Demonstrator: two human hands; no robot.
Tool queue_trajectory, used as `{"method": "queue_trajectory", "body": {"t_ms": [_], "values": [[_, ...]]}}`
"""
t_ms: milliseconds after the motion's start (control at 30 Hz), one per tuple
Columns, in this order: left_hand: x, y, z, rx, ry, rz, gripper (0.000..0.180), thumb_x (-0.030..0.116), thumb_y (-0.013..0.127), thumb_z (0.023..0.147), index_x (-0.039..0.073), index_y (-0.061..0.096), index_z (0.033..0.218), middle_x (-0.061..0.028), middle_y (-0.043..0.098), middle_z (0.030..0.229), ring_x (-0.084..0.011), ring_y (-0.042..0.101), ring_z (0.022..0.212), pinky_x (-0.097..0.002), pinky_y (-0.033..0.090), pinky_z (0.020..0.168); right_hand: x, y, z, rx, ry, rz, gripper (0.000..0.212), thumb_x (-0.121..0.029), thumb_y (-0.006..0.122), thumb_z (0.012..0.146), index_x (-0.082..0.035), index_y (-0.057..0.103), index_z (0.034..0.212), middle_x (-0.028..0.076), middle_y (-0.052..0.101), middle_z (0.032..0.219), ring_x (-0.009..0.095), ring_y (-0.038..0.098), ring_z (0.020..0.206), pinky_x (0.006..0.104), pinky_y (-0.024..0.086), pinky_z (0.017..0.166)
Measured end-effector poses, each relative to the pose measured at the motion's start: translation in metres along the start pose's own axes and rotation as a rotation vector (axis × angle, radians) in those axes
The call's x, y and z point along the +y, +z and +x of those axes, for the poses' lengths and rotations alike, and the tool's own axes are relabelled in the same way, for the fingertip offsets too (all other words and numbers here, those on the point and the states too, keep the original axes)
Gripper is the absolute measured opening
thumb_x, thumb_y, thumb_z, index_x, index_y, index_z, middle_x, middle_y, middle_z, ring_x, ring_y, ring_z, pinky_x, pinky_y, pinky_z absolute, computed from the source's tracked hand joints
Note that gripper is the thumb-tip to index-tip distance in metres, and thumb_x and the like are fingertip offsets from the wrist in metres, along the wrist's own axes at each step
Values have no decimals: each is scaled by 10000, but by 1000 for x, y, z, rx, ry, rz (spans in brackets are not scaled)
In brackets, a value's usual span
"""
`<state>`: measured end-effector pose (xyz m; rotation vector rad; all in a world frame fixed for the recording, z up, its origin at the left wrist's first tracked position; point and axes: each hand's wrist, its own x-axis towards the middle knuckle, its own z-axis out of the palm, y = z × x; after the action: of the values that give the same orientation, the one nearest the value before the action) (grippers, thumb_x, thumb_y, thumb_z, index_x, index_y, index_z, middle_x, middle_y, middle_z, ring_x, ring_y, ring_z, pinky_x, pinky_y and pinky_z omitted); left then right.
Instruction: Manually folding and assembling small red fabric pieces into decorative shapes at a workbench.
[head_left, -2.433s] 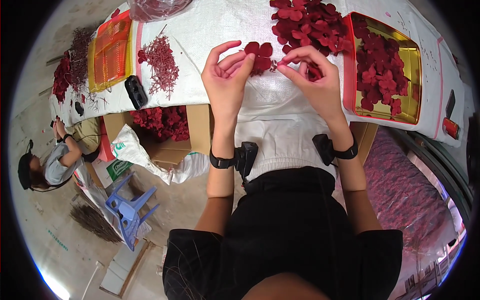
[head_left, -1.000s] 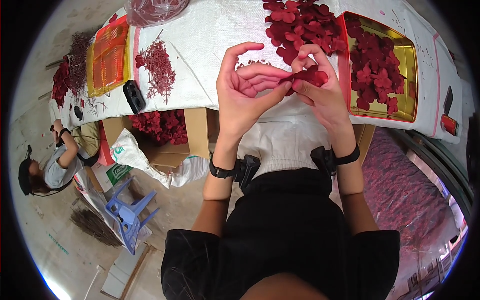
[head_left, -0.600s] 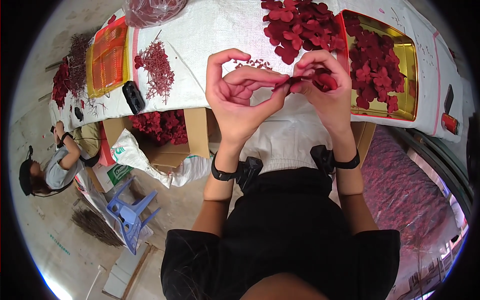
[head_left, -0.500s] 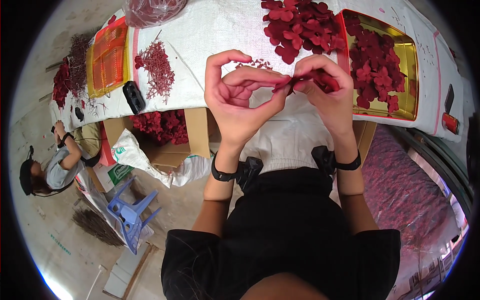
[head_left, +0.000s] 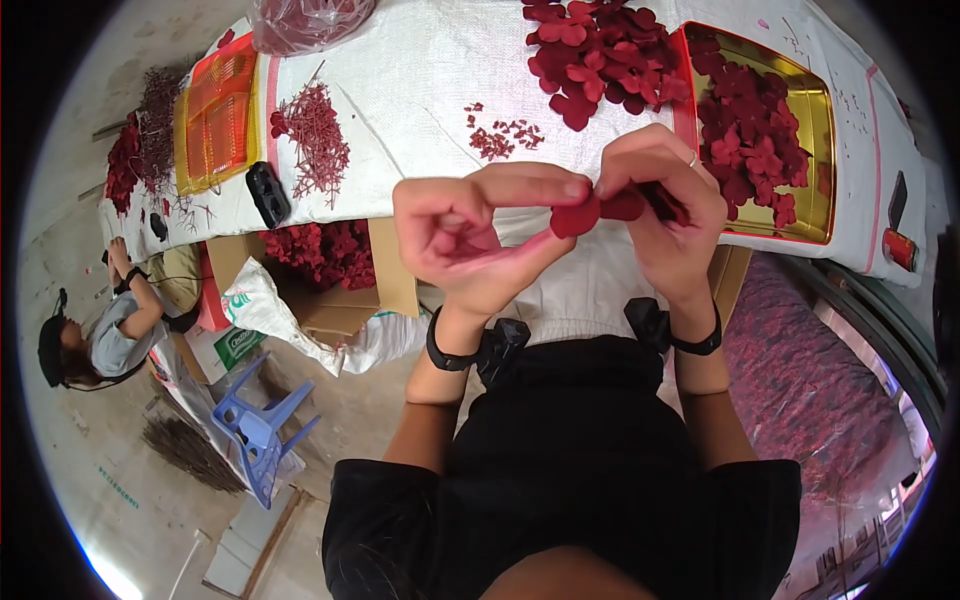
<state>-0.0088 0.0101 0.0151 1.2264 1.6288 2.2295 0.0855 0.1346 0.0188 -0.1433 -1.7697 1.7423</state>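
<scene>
Between my two hands, above the table's near edge, is a dark red flower (head_left: 576,217) with rounded petals. My left hand (head_left: 475,225) pinches one side of it between thumb and index finger, the other fingers curled. My right hand (head_left: 665,205) grips the other side, with more red petals partly hidden inside the curled fingers. Just beyond the hands lies a small scatter of short red bits (head_left: 503,137). A heap of loose red flowers (head_left: 600,60) sits past my right hand. Right of it stands a gold-lined red tin (head_left: 815,150) holding more red flowers (head_left: 750,140).
A pile of thin red stems (head_left: 314,140), a black device (head_left: 267,195) and an orange-yellow tray (head_left: 215,120) lie at left on the white-covered table (head_left: 400,90). Below stand a cardboard box (head_left: 397,265) of red flowers and a blue stool (head_left: 258,430). Another person (head_left: 125,320) sits far left.
Both hands have come nearer to me and turned, so the flower's petal now shows between them. The small red bits beyond are now uncovered.
</scene>
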Motion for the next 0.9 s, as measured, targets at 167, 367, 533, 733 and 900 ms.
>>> {"method": "queue_trajectory", "body": {"t_ms": [167, 367, 533, 733, 900], "values": [[4, 8, 0, 43, 107, 115, 582, -39, 795, 647, 66, 257, 841, -238, 659, 834, -300, 676, 782, -334, 558, 665, -2, -2, 1, -3, 31, 80, 157, 116, 559, 670, 28, 577, 798, 95, 552, 817, 150, 532, 734, 240, 440, 660], [5, 12, -2, 75, 168, 156, 563, -66, 782, 650, 65, 266, 836, -224, 660, 810, -293, 674, 783, -327, 552, 670, 0, -3, -1, -42, 44, 101, 127, 72, 561, 703, 20, 556, 820, 92, 539, 821, 135, 510, 706, 228, 425, 625], [-16, 5, 8, -18, -100, 88, 365, -67, 727, 698, 6, 409, 862, -179, 655, 798, -260, 661, 755, -300, 535, 692, 4, -22, -6, 215, 615, 325, 61, -62, 497, 838, -5, 511, 853, 108, 541, 849, 88, 468, 632, 196, 373, 519], [-75, -11, 13, -272, -421, 716, 238, 48, 691, 728, -33, 562, 911, -153, 613, 758, -277, 601, 659, -323, 495, 635, 53, -48, -25, 351, 621, 657, 117, -155, 453, 898, -39, 473, 908, 93, 579, 870, 75, 452, 574, 194, 342, 463], [-111, -2, 7, -344, -382, 982, 243, 87, 680, 715, -21, 561, 897, -149, 574, 749, -316, 551, 715, -383, 458, 661, 53, -31, -25, 333, 759, 447, 90, -116, 485, 882, -42, 494, 931, 56, 603, 863, 90, 516, 624, 197, 392, 504]]}}
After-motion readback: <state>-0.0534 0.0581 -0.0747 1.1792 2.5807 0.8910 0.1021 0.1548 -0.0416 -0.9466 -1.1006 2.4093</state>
